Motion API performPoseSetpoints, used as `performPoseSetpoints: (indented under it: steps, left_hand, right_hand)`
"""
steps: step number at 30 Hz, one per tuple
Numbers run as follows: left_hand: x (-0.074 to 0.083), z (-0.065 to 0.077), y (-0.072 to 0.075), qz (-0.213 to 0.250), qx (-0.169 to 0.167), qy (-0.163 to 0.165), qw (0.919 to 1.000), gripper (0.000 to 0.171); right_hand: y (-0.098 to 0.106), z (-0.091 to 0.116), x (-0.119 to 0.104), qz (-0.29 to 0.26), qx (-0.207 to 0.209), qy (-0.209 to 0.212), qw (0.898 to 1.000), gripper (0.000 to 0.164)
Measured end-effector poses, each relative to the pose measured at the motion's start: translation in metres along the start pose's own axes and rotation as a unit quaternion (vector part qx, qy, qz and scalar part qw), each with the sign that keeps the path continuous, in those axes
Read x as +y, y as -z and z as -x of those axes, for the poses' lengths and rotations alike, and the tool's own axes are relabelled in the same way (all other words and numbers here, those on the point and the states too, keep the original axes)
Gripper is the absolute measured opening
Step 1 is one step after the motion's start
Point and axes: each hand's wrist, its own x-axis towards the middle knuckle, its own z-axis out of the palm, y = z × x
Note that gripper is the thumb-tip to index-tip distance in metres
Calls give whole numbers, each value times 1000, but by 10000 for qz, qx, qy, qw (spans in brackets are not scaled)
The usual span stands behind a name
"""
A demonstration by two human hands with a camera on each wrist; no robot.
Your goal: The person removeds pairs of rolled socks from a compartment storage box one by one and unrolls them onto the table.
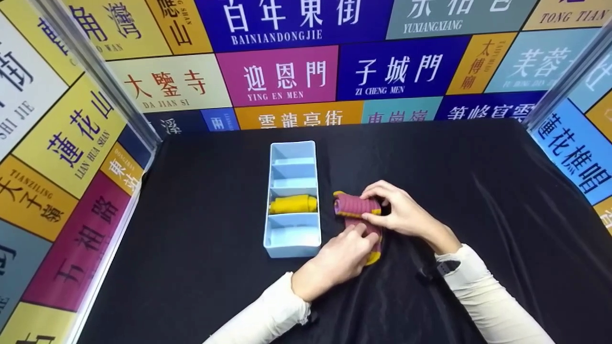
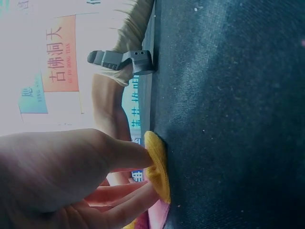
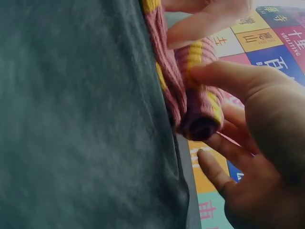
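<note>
A mauve ribbed sock [image 1: 355, 205] with yellow parts lies partly rolled up on the black cloth, right of a light blue box [image 1: 292, 251]. My right hand [image 1: 406, 215] holds the rolled part between thumb and fingers; the spiral end of the roll [image 3: 204, 128] shows in the right wrist view. Nearer to me, my left hand [image 1: 342, 253] pinches the flat part, covering some of it. A yellow end [image 2: 159, 167] of the sock shows at the left fingertips in the left wrist view. In one compartment of the box sits a rolled yellow sock [image 1: 292, 204].
The box is divided crosswise into several compartments. Black cloth [image 1: 205, 215] with some creases covers the table. Panels printed with signs [image 1: 282, 74] stand behind it and on both sides.
</note>
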Motion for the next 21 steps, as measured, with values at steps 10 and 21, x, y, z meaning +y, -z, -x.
performPoseSetpoints:
  steps: [10,21]
  left_hand:
    - [0,-2,-1,-85,-37,12,10000,17]
    - [-3,-3,-2,65,-5,-48,10000,15]
  right_hand:
    - [0,1,6,207,236,64,9995,24]
    - [-4,0,8,172,299,-129,9993,45]
